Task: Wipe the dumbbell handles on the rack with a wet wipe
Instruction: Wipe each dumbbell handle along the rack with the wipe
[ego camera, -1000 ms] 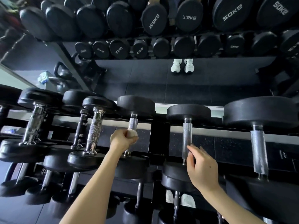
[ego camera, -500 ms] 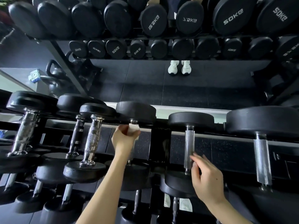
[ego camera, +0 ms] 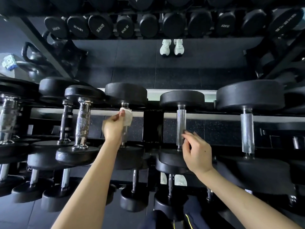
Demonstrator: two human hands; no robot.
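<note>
Both hands up: left hand [ego camera: 112, 128] pinches wet wipe [ego camera: 127, 117] round far end of handle [ego camera: 124, 135], whose axis runs near-far, unwiped length nearward; right hand [ego camera: 198, 154] curls against next handle [ego camera: 181, 123], grip unclear.

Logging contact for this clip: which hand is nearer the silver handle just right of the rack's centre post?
Right. The right hand has fingers at that handle's lower end; the left hand holds the wet wipe on the neighbouring handle.
</note>
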